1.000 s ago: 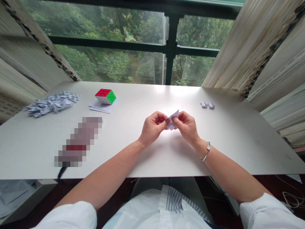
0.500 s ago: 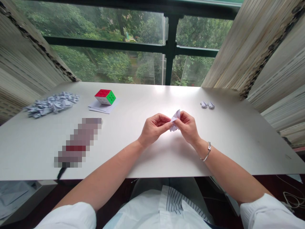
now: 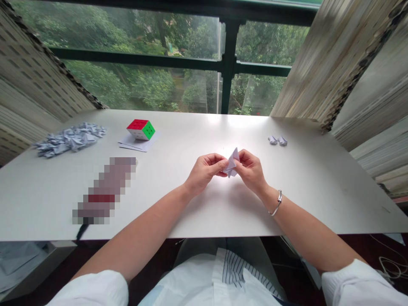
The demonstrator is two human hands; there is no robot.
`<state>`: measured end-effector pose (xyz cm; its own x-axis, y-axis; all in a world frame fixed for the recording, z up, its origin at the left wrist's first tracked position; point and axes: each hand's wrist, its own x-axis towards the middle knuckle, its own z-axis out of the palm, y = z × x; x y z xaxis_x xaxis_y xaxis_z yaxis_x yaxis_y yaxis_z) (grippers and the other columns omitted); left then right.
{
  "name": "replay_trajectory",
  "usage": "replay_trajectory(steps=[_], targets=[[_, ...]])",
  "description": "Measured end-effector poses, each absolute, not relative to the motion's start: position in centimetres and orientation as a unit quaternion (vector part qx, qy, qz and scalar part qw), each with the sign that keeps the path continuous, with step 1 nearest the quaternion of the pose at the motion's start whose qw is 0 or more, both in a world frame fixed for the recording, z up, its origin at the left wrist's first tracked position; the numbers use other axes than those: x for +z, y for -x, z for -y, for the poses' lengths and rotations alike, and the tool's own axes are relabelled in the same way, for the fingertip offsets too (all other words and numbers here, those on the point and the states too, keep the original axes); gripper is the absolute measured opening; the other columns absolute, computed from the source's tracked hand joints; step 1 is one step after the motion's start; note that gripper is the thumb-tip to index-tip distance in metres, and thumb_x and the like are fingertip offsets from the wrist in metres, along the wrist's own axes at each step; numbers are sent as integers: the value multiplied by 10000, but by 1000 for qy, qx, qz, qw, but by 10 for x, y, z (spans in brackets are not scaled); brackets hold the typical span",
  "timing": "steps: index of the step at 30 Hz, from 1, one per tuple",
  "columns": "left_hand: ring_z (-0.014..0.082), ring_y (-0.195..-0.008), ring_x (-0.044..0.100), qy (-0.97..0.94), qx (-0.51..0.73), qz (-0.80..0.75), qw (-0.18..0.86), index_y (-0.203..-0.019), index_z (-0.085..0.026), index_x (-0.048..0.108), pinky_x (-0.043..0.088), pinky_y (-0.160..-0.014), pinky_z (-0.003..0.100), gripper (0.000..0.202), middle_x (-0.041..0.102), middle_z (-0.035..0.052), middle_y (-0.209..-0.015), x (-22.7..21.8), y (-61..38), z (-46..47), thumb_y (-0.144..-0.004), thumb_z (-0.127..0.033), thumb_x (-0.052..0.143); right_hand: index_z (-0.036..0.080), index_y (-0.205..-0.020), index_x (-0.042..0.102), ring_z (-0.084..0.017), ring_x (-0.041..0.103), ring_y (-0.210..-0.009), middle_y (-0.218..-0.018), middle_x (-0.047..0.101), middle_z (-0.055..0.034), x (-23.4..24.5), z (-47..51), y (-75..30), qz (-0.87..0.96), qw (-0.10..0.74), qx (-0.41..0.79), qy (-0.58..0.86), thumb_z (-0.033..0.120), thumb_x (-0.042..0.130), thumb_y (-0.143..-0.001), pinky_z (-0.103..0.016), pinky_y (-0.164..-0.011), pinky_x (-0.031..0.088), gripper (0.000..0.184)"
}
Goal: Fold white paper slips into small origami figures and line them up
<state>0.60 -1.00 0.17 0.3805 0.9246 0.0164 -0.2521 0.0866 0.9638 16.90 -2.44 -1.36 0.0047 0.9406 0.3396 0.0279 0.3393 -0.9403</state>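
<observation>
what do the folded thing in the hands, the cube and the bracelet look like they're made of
Folded piece: matte white paper, going by its thin edges and sharp creases.
Cube: probably plastic, judging by its flat, evenly coloured red, green and white faces.
Bracelet: likely polished metal, silvery with bright glints; which metal can't be told.

The left hand (image 3: 205, 170) and right hand (image 3: 251, 171) are pinching with bent fingers (image 3: 215, 158), close together over the table (image 3: 318, 178), while both forearms (image 3: 149, 225) are slanting inward across its near edge.
</observation>
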Motion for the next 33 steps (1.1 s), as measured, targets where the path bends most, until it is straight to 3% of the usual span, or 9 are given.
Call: replay_trajectory(steps=[6,14,25,33], targets=[[119,-620,616,-517,440,-313,664,-751,-145,652,550,-635,276,256,651,2,-690,3,-5,10,-766,-377,758,196,-721,566,-101,496,-570,-647,577,27,-13,25,-170,606,565,389,402,379,707,-824,-253,-532,411,253],[106,-576,580,-542,463,-313,628,-736,-147,649,507,-563,238,260,619,-5,-639,0,-5,8,-775,-386,746,200,-736,555,-104,506,-553,-643,579,24,-11,27,-168,587,564,419,403,482,717,-798,-250,-509,421,332],[147,-683,670,-553,495,-314,592,-833,-138,668,556,-654,282,331,702,33,-782,-3,-10,15,-623,-287,876,216,-721,510,-102,489,-579,-663,531,37,-11,24,-167,556,619,355,426,450,750,-776,-252,-531,448,340],[120,-658,641,-501,538,-298,609,-822,-143,663,536,-638,258,287,683,11,-743,-4,-8,10,-680,-311,848,214,-842,620,-132,597,-640,-765,646,-5,-10,29,-170,612,592,322,414,418,740,-804,-264,-526,498,239]])
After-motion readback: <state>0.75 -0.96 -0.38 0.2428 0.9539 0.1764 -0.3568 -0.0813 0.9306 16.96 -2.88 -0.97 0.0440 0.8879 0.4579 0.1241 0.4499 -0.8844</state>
